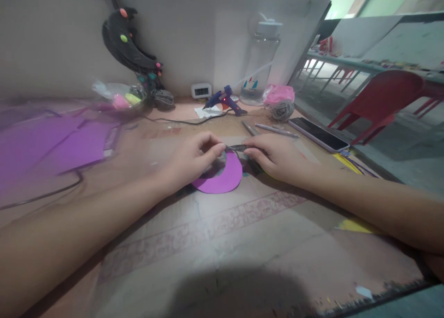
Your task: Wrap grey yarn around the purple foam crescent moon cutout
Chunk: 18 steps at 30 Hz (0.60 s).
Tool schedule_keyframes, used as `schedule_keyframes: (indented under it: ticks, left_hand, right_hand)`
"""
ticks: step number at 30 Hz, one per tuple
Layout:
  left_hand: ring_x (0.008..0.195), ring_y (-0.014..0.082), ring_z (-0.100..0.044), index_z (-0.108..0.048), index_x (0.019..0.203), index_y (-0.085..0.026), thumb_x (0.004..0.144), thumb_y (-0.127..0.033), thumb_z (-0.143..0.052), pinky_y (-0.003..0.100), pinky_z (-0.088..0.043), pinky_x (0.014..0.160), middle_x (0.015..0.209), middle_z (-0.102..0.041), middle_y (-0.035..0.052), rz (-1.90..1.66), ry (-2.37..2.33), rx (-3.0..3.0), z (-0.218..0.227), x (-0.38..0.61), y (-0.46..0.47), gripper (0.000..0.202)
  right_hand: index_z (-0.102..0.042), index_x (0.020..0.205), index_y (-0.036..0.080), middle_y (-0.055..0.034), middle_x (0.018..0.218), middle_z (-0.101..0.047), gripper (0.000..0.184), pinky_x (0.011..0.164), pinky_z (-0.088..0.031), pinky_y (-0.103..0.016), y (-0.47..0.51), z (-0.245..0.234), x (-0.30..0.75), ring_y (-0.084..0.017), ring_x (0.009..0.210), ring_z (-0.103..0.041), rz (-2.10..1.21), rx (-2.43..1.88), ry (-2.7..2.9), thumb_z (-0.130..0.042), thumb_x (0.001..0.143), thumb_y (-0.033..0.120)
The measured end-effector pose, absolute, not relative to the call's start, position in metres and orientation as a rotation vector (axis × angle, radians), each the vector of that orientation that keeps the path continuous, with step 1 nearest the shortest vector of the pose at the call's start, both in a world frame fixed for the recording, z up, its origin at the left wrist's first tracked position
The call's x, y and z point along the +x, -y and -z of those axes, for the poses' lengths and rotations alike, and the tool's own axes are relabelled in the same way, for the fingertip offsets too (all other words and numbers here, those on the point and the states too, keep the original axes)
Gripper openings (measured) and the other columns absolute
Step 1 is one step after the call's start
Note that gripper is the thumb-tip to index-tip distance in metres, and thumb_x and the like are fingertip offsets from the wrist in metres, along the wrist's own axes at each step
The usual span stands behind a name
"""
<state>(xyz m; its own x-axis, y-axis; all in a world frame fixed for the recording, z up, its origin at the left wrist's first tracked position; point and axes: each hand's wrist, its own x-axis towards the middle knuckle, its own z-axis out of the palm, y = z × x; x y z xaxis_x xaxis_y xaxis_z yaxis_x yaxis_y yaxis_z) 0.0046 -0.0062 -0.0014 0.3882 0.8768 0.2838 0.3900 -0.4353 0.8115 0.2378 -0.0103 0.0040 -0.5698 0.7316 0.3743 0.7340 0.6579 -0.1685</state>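
Observation:
Near the middle of the table, a purple crescent-shaped cutout [225, 178] curves below my hands. My left hand [201, 157] is closed, thumb against the fingers at the upper tip of the crescent. My right hand [274, 156] is closed in a pinch just to the right. Between the two sets of fingertips runs a short dark strand [237, 147] that looks like yarn, and both hands grip it. Part of the crescent is hidden behind my left hand. Whether the left fingers also pinch the cutout cannot be made out.
A blue glue gun [225, 99] with a lit red light stands behind. Nearby are a small clock [201, 91], a bottle [260, 63], grey yarn [281, 109], a pen [277, 130] and a phone [319, 134]. Purple sheets [52, 142] lie left; a dark crescent ornament [126, 40] hangs behind.

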Motion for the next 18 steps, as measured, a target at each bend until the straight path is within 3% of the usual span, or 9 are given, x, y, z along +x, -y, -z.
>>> schedule_keyframes:
  ticks: [18]
  left_hand:
    - [0.068, 0.014, -0.061, -0.062, 0.086, -0.019, 0.09, -0.038, -0.056, 0.024, -0.046, 0.061, 0.079, -0.069, 0.0013, -0.927, -1.107, 2.023, 0.0017, 0.0035, 0.0069, 0.02]
  right_hand:
    - [-0.069, 0.095, 0.016, -0.0052, 0.081, -0.067, 0.035, 0.066, -0.032, -0.028, 0.0093, -0.0036, 0.2385, -0.018, 0.072, -0.053, -0.012, -1.148, 2.485, -0.042, 0.099, 0.038]
